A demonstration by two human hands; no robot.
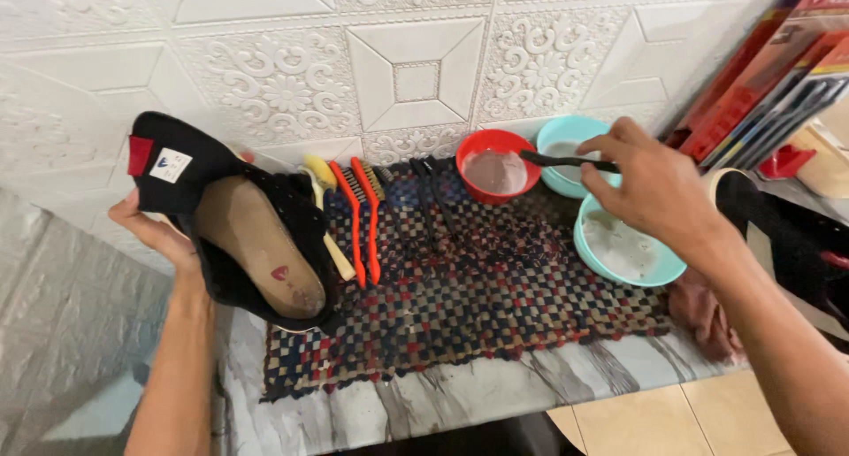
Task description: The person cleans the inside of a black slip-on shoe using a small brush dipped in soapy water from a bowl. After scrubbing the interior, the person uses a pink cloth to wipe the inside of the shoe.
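Observation:
My left hand (159, 237) grips a black shoe (234, 213) by its heel, tilted so the tan insole faces me, above the left end of a woven checked mat (495, 306). My right hand (650, 186) pinches a thin black brush (566, 161) whose tip reaches toward a red bowl (495, 168) holding greyish liquid. Under that hand sits a turquoise bowl (623, 248) with cloudy liquid. Another turquoise bowl (566, 146) stands behind it.
Orange-handled wire brushes (363, 217), a yellow brush and dark brushes (433, 195) lie in a row on the mat. A reddish-brown cloth (703, 310) lies at the right edge. The marble-patterned counter (442, 398) meets an embossed white wall (416, 67). Red packages (761, 76) lean at right.

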